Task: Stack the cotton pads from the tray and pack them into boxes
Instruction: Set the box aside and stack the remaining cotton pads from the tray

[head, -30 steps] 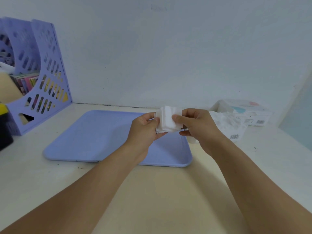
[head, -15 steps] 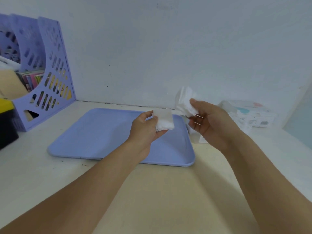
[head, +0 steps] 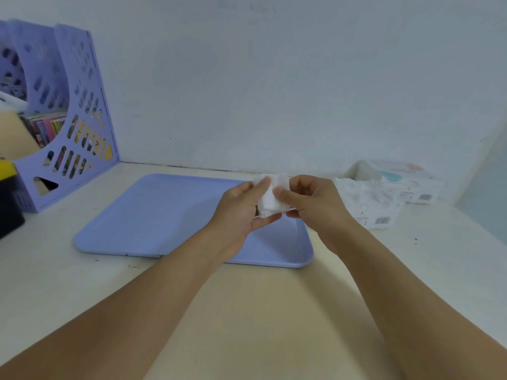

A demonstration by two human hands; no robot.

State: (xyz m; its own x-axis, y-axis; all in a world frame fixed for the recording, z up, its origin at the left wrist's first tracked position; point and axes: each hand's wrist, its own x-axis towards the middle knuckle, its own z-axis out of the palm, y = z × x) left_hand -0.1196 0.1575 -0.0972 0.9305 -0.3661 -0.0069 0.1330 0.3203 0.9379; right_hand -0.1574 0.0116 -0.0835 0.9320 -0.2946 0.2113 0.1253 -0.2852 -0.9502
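Note:
A small stack of white cotton pads (head: 271, 200) is held between both hands above the right part of the light blue tray (head: 164, 215). My left hand (head: 241, 212) grips the stack from the left, thumb on top. My right hand (head: 315, 204) pinches its right side with thumb and fingers. To the right lie a white plastic pack of pads (head: 367, 204) and a white box (head: 397, 182) with blue and pink print by the wall.
A purple perforated file holder (head: 68, 119) with books stands at the back left. A black and yellow object (head: 8, 198) sits at the left edge. The cream table (head: 260, 311) runs to the wall behind.
Half a second ago my right hand held some pads apart, raised to the right. It has come back and joined them to the stack in my left hand.

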